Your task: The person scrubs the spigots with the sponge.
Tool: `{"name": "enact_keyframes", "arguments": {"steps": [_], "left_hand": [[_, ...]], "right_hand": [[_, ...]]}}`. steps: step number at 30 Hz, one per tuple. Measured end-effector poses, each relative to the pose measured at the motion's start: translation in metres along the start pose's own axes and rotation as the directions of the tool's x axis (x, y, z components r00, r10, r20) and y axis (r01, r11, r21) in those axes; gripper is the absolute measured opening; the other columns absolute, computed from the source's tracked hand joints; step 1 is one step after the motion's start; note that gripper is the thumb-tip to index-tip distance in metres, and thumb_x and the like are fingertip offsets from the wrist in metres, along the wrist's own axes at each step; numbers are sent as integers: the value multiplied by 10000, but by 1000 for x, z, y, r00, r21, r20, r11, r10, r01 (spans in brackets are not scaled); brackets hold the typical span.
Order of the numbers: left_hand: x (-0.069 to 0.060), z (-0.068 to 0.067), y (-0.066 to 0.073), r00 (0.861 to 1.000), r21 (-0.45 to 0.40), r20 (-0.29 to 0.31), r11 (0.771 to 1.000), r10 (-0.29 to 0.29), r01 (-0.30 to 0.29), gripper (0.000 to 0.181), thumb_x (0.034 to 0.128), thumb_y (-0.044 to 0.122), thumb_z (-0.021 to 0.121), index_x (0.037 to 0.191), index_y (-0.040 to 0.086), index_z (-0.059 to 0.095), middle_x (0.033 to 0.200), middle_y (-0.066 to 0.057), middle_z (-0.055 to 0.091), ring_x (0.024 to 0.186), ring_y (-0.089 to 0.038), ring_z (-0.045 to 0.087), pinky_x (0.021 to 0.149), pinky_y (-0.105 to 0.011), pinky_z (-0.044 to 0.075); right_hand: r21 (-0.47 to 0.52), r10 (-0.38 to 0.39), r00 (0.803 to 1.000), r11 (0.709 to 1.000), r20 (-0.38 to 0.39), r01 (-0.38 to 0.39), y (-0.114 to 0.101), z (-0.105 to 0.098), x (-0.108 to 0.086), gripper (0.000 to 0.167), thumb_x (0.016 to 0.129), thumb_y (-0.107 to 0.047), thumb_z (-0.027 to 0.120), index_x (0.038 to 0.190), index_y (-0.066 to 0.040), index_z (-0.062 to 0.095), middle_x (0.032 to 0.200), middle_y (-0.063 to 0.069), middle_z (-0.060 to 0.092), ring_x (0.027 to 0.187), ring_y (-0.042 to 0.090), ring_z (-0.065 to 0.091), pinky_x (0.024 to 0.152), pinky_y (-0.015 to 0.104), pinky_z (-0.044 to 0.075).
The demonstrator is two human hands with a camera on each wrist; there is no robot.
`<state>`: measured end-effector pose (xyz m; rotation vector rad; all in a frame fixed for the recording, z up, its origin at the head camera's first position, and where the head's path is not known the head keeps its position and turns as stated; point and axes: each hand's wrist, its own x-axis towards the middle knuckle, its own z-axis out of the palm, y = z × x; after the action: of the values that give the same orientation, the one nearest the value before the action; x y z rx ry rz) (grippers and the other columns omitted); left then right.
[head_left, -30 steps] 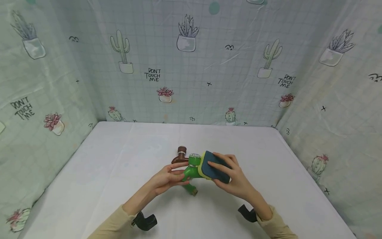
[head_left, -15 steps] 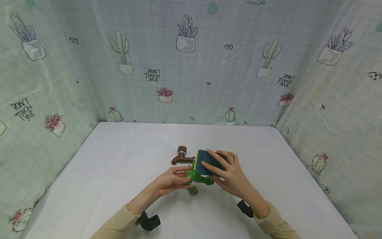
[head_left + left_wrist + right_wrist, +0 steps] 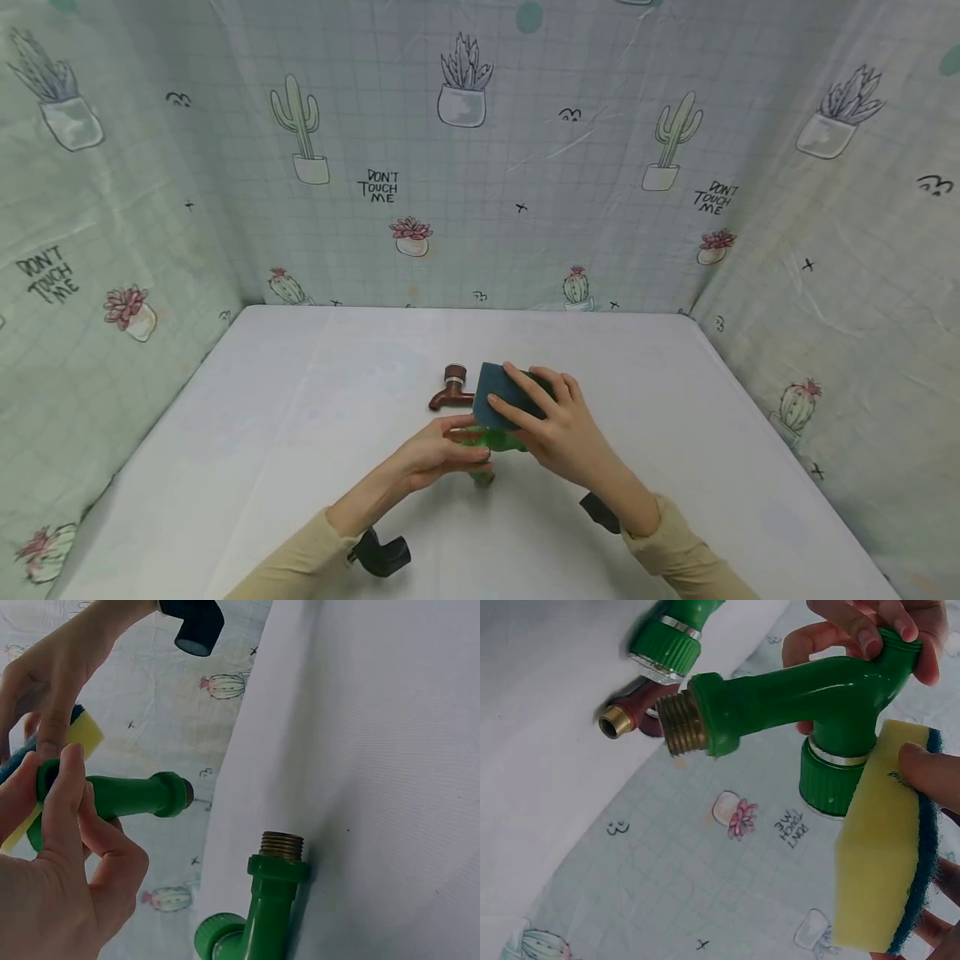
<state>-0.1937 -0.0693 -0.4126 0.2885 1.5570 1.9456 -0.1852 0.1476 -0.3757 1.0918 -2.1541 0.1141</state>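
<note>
My left hand (image 3: 442,454) holds a green plastic tap (image 3: 795,694) above the table, with the fingers around its spout end. The tap's knob hangs downward in the right wrist view, and its brass threaded inlet points away from that hand. In my right hand (image 3: 566,429) is a sponge (image 3: 881,840), yellow on one face with a dark blue scouring layer on the other. The yellow face lies against the tap's knob. From the head view, the sponge covers most of the tap.
On the white table (image 3: 337,375) lies a second green tap (image 3: 270,907), under the hands. A brown tap (image 3: 453,392) with a brass end lies behind it. Cactus-print cloth (image 3: 465,208) walls the back and sides. Black fittings (image 3: 382,554) are on both wrists.
The right hand has moved the sponge leftward and slightly up over the tap, hiding its knob in the head view. The left hand shifts slightly right, still holding the tap.
</note>
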Motion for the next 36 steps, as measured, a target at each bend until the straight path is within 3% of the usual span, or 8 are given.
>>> {"name": "enact_keyframes", "arguments": {"steps": [5,11,17,21,30,33,36], "left_hand": [[-1,-3,2,999,-15,35,1000,4,-4,564,851,-11,539,1348,-78,283,1337,-286,349,950,-195,608,878,-374,499],[0,-11,1,997,0,69,999,36,-36,524,856,20,545,1327,-72,337,1236,-162,488,977,-152,587,886,-397,491],[-2,-16,2,992,-38,121,999,36,-31,510,874,27,511,1336,-69,315,1151,-62,562,951,-139,581,875,-422,494],[-4,-17,5,987,-57,155,998,45,-37,487,889,-4,451,1342,-77,288,1076,-31,574,900,-135,588,852,-438,501],[-7,-21,6,974,-98,216,994,75,-55,461,898,5,455,1330,-60,310,1074,-52,587,905,-141,602,897,-488,456],[-6,-21,4,974,-135,210,989,84,-57,457,898,-1,455,1329,-56,312,1105,-60,577,911,-147,608,930,-490,428],[-5,-19,1,978,-132,179,988,102,-79,475,891,4,479,1329,-63,306,1146,-71,565,925,-171,620,935,-494,416]], "right_hand": [[67,4,1000,998,-21,-3,5,0,0,632,674,-240,765,1256,-239,518,1368,150,393,1155,333,381,898,471,379],[177,32,999,984,18,-34,15,-2,-7,628,673,-209,771,1245,-259,518,1393,133,357,1188,309,348,893,467,431],[263,70,998,962,-1,-67,23,-3,-18,418,809,-294,647,1210,-238,547,1383,150,345,1172,297,337,854,458,460],[318,105,994,943,-5,-98,27,-2,-23,367,861,-370,526,1194,-221,562,1376,149,350,1165,277,330,842,440,472],[441,152,988,885,26,-148,30,5,-30,423,836,-415,538,1217,-230,543,1393,108,334,1190,226,305,873,413,456],[493,169,986,856,16,-155,29,8,-33,450,803,-309,646,1226,-209,533,1393,117,332,1197,231,312,893,414,448],[529,197,980,831,10,-172,28,11,-34,573,702,-101,739,1227,-195,529,1387,121,340,1198,235,323,902,404,445]]}}
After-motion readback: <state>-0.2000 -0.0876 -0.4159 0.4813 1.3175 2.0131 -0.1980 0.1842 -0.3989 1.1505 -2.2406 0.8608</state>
